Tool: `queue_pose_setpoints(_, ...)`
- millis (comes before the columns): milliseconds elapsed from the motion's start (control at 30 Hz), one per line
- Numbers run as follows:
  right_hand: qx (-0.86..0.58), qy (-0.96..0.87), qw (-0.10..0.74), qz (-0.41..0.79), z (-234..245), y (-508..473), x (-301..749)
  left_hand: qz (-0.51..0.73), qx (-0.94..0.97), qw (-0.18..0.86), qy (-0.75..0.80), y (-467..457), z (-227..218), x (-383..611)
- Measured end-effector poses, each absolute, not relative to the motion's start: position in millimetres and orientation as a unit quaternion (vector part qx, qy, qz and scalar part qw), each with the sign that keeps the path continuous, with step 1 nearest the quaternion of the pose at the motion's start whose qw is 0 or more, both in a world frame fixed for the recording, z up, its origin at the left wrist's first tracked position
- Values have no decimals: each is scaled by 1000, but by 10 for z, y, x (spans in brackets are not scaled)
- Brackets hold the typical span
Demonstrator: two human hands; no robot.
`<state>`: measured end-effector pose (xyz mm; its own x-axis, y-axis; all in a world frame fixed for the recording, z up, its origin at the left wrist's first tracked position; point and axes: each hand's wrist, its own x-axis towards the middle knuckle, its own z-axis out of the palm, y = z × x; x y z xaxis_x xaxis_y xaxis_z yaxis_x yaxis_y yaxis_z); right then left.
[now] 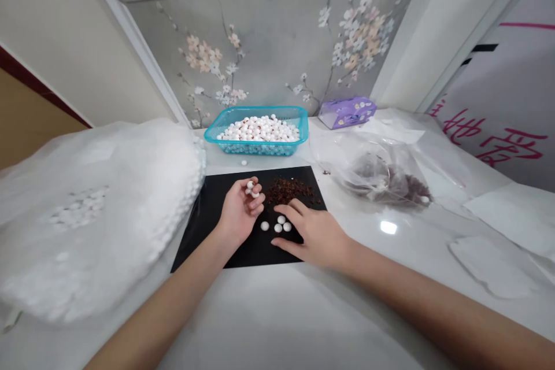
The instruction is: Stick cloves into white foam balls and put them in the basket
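Observation:
A black mat [217,214] lies on the white table. My left hand [240,211] rests on it, palm up, fingers curled round a couple of small white beads [251,187]. My right hand [313,231] lies flat on the mat, fingers stretched toward three loose white beads [277,224] beside its fingertips. A heap of small dark red bits [290,191] sits on the mat just beyond both hands.
A turquoise basket [259,147] full of white beads stands behind the mat, one stray bead [244,162] in front of it. A large white bag [91,208] fills the left. A clear plastic bag [381,176] with dark bits and a purple tissue pack [347,111] lie right.

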<state>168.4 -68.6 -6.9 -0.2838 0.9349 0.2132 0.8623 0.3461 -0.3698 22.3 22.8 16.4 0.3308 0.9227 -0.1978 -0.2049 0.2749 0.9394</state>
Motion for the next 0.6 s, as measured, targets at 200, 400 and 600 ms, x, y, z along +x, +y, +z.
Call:
queue_pose_setpoints(200,-545,-815,177,84,-126,-648,1723,436,453,647,431,148,173,119)
queue_pose_setpoints(400,-550,-815,166,69,-118,-630,1726,234,827,319,400,34,387,-33)
queue_pose_setpoints(600,-548,-825,130,57,-110,-627,1748,45,957,58,281,-11,198,-14)
